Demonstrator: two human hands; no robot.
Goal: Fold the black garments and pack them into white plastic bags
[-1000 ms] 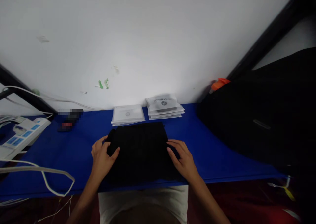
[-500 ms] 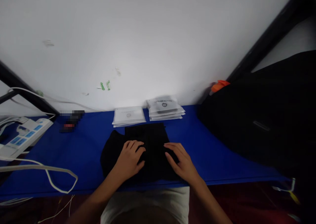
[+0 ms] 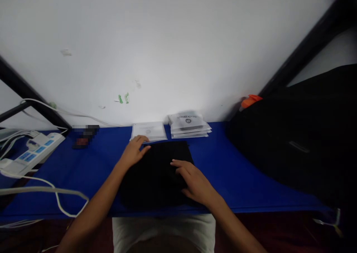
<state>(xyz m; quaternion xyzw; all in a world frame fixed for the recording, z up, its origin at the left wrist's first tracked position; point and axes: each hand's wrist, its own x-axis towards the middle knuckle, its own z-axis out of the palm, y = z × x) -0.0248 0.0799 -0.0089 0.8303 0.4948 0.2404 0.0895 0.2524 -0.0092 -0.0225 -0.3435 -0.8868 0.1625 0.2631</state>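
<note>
A piece of black fabric (image 3: 158, 182), perhaps a folded garment, lies flat near the front edge of the table. My left hand (image 3: 134, 151) is at its far left corner, thumb and fingers apart, just in front of a small stack of white packets (image 3: 149, 131). My right hand (image 3: 194, 180) rests on the right part of the fabric with fingers loosely stretched and nothing visible in them. The fabric is so dark that its folds are hard to make out.
Several clear printed packets (image 3: 189, 124) are stacked by the wall. A big black fabric heap or bag (image 3: 292, 141) covers the right side, with something orange (image 3: 251, 101) behind it. At the left lie a white power strip (image 3: 36, 154), cables and a blurred-out dark object (image 3: 85, 137).
My left hand has moved away from me and left to the fabric's far corner. The fabric's left bulge is gone, leaving a neater outline. My right hand has slid a little left.
</note>
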